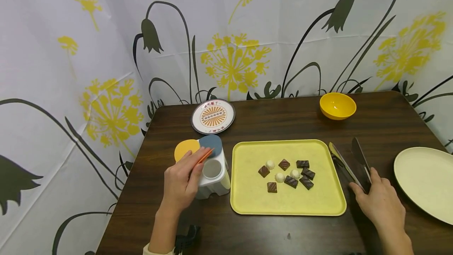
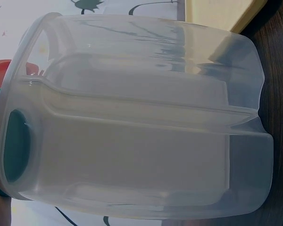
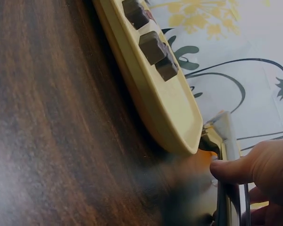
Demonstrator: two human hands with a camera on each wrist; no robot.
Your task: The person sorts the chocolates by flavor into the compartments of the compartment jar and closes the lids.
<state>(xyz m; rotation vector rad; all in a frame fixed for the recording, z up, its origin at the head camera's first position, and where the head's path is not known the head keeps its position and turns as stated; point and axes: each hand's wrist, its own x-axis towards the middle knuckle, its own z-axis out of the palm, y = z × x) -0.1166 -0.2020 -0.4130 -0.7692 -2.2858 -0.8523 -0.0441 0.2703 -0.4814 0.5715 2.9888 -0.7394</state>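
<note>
My left hand (image 1: 180, 184) pinches a thin orange lid (image 1: 206, 155), tilted over a translucent white container (image 1: 223, 184). The container has a yellow lid (image 1: 185, 146), a blue lid (image 1: 212, 145) and an uncovered round opening (image 1: 212, 168). Its clear side wall (image 2: 132, 160) fills the left wrist view. My right hand (image 1: 382, 202) grips metal tongs (image 1: 361, 156) whose arms stand spread apart, beside the tray's right edge. In the right wrist view, the thumb lies along the tongs (image 3: 232, 146). Dark chocolates (image 1: 291, 182), brown chocolates (image 1: 272, 187) and white balls (image 1: 295, 174) lie between the hands.
The chocolates sit on a yellow tray (image 1: 247, 202) in the middle of the dark wooden table (image 1: 276, 233). Behind the container lies a patterned plate (image 1: 213, 116). A yellow bowl (image 1: 337, 106) stands at the back right, and a cream plate (image 1: 428, 184) lies at the right.
</note>
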